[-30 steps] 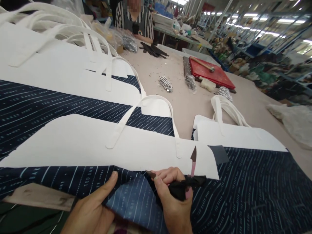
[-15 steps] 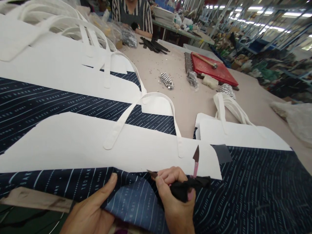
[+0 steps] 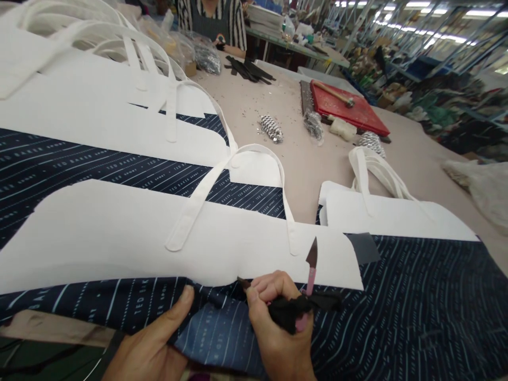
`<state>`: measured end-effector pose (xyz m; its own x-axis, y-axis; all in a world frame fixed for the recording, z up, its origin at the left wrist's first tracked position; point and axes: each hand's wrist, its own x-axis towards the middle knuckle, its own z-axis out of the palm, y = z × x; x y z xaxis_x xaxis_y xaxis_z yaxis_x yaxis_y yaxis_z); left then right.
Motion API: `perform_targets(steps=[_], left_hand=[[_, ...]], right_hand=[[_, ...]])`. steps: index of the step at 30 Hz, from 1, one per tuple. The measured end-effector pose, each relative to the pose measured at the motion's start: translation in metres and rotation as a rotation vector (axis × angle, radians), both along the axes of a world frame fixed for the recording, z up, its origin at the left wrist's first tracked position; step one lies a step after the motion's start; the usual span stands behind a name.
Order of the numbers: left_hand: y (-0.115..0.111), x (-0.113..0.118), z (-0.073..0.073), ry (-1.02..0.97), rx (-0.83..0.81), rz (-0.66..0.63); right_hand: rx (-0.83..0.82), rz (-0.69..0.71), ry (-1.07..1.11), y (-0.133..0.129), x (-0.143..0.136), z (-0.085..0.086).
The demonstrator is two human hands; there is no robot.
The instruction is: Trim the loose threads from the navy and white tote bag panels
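My left hand [image 3: 159, 341] pinches the folded edge of a navy printed fabric [image 3: 218, 333], thumb on top and fingers beneath, with the paler underside turned up. In my right hand [image 3: 280, 328] are thread snips [image 3: 311, 275] with pink handles wrapped in black cloth. One dark blade points up above the knuckles. The other tip pokes out past the thumb, at the seam where the navy fabric meets a white panel [image 3: 130, 233]. A white strap handle [image 3: 198, 196] is attached to that panel. What the tip touches is too small to make out.
More white-and-navy bag panels with straps [image 3: 99, 95] lie stacked at the left, another pile [image 3: 400, 211] at the right. Farther back are a metal-studded roll [image 3: 271, 128], black strips [image 3: 250, 70] and a hammer [image 3: 333, 94] on a red board [image 3: 365, 116]. Another person [image 3: 212, 24] sits opposite.
My right hand and the snips have shifted slightly left. My left hand has moved a little right and down, and the white panel now bulges more near the seam.
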<state>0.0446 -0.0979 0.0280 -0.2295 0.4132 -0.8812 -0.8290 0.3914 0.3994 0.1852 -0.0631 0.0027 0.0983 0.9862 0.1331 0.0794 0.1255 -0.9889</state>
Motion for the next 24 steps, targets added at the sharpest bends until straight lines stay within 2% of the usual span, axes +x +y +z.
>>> perform_targets(steps=[4, 10, 17, 21, 24], left_hand=[[0.004, 0.002, 0.003, -0.074, -0.014, 0.049], [0.004, 0.000, 0.003, 0.002, 0.011, 0.048], [0.002, 0.000, 0.006, 0.027, 0.028, 0.046], [0.004, 0.002, 0.011, -0.023, 0.020, 0.073], [0.004, 0.001, 0.008, -0.032, 0.004, 0.074]], right_hand=[[-0.007, -0.018, 0.050, 0.000, 0.002, -0.001], [-0.066, -0.058, 0.247, 0.002, 0.012, -0.002], [-0.099, -0.026, 0.226, 0.000, 0.012, -0.003], [-0.096, -0.042, 0.187, 0.000, 0.011, -0.003], [-0.085, -0.044, 0.151, 0.000, 0.009, -0.001]])
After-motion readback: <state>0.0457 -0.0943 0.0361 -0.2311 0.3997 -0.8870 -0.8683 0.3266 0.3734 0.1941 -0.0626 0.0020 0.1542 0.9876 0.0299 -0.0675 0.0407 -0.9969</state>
